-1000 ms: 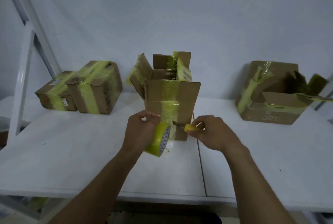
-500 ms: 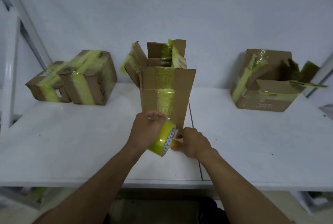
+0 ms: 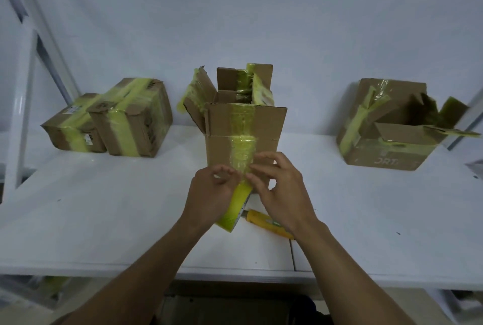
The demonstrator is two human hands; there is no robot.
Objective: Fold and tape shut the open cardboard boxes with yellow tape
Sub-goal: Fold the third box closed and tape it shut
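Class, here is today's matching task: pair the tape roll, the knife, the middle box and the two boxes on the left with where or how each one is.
Things:
1 tape roll
2 knife
3 middle box
4 left boxes

States:
a taped shut
b lying on the table
c held in the left hand
d flaps standing open

Pairs: 1-c; 2-b; 3-d; 4-a

Table [image 3: 104, 207] gaps flanking middle box [image 3: 266, 126] (wide both sides), taped boxes [image 3: 130, 121] left, yellow knife [image 3: 261, 220] in front
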